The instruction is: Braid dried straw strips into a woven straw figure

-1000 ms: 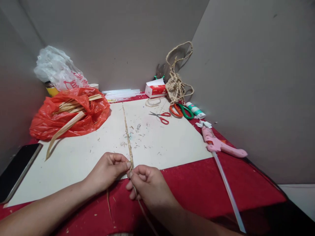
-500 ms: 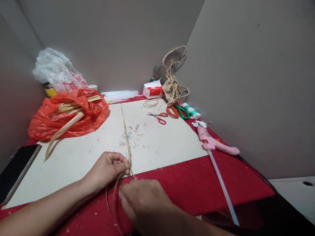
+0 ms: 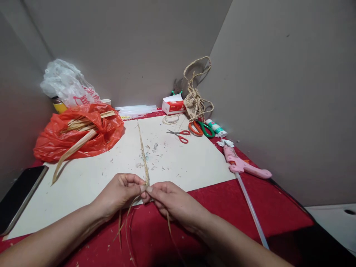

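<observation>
A thin braided straw cord (image 3: 144, 157) runs from the back of the white board (image 3: 97, 196) toward me. Its near end is pinched by my left hand (image 3: 125, 191), thumb against fingers. Close beside it, my right hand (image 3: 172, 200) is closed too, its thumb tip meeting the left thumb at the cord's end. Loose strands (image 3: 127, 222) hang below the left hand over the red cloth (image 3: 211, 215), and another strand trails under the right hand. The fingertips hide the point where the strands join the braid.
An orange bag (image 3: 80, 148) of straw strips and a phone (image 3: 22, 196) lie left. Small scissors (image 3: 182, 136), larger orange and green handles (image 3: 205, 129), a straw rope bundle (image 3: 194, 104) and a red box (image 3: 174, 105) are behind. A pink glue gun (image 3: 239, 163) rests right.
My right hand has moved up and forward from below the cord's end to meet my left hand. My left hand has kept its pinch. The view has shifted slightly.
</observation>
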`<act>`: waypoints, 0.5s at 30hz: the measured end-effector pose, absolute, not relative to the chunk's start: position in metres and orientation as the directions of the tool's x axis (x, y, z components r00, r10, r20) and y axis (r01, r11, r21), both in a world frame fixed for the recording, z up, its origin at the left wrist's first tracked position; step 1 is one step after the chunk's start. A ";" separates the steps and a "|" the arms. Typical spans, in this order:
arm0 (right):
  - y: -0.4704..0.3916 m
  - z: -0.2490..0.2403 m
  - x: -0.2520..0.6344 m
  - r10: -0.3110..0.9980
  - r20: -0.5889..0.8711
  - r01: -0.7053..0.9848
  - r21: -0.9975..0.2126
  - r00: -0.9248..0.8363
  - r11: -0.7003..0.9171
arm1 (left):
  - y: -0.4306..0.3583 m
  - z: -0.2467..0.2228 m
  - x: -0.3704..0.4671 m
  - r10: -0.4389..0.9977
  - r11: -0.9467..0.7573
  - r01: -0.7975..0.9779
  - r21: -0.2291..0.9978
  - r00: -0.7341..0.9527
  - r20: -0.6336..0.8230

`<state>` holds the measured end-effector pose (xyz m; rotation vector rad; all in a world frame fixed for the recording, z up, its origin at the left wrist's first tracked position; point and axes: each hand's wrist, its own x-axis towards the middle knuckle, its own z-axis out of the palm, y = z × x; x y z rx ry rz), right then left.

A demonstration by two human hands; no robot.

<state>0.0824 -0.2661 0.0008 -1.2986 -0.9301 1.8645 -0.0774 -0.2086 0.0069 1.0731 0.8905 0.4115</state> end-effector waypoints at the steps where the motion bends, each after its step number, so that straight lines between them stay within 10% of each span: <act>1: -0.266 0.000 0.084 0.831 -0.471 -0.131 -0.841 -0.296 -0.524 | -0.208 0.007 -0.078 0.673 0.446 0.117 0.887 0.610 -0.419; 15: -0.260 -0.003 0.087 0.749 -0.542 -0.273 -0.708 -0.381 -0.652 | -0.206 0.010 -0.074 0.712 0.352 0.209 0.912 0.574 -0.406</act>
